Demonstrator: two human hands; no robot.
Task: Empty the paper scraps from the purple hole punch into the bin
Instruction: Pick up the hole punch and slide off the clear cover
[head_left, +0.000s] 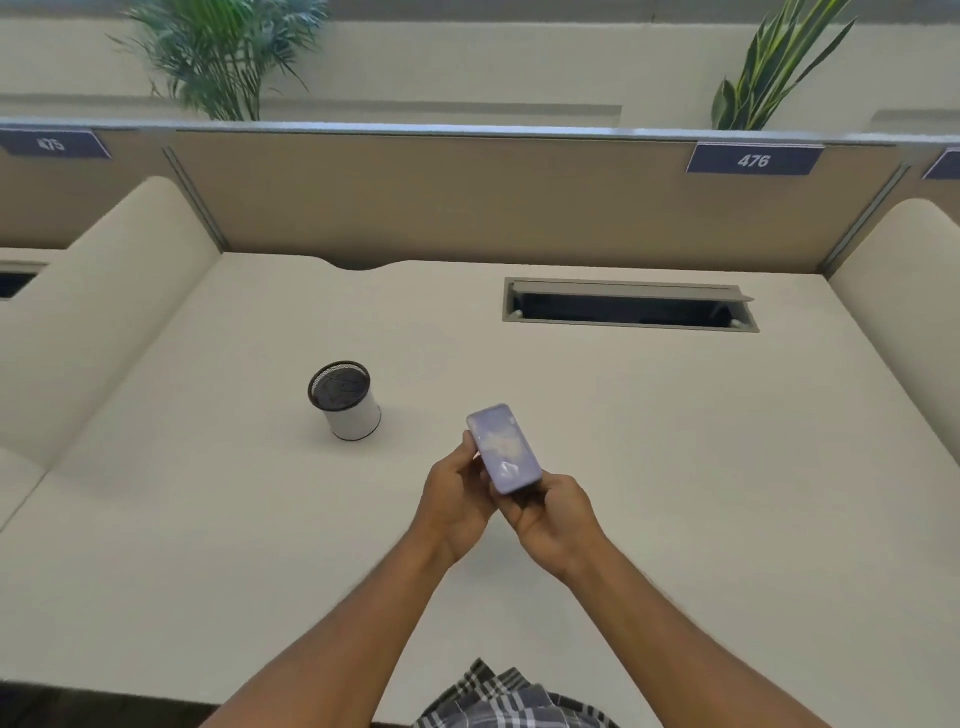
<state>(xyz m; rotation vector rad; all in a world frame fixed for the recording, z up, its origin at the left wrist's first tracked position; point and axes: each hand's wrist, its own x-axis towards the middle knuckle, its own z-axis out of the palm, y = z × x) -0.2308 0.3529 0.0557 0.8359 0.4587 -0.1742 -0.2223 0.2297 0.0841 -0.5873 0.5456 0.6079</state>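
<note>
I see both the left hand (460, 501) and right hand (553, 519) grasping the purple hole punch (503, 448) above the desk, base upward, probably to open its tray, with the bin (345, 401) at ten o'clock.

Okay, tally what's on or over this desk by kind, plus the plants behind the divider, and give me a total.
Purple hole punch: 1, held by the left hand and the right hand
Bin: 1
Plants: 2, one and another
Total: 4
</note>
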